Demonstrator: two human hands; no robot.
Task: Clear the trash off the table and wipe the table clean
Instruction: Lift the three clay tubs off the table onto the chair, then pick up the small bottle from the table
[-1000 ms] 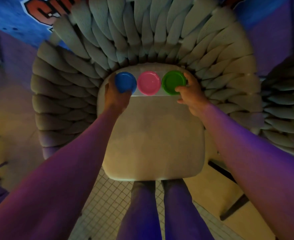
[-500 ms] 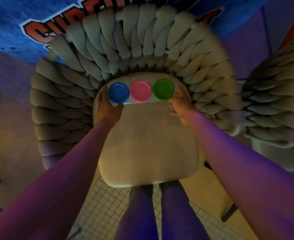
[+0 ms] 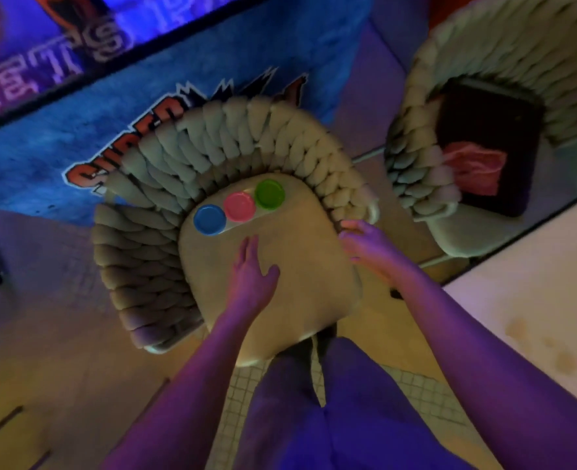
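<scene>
Clearing step: three lids, blue (image 3: 209, 219), pink (image 3: 239, 206), green (image 3: 269, 194), sit in a row at chair seat (image 3: 280, 283) back. Left hand (image 3: 250, 278) & right hand (image 3: 371, 249) spread, holding nothing. Next prob. turn to stained table (image 3: 531, 320) at right, w/ a cloth.

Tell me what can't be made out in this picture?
- Head view: the tray under the blue lid, pink lid and green lid is mostly covered by them.
- The table is cut off by the right edge.
- The wall lettering is blurred.
- Both palms face down: left hand, right hand.
</scene>
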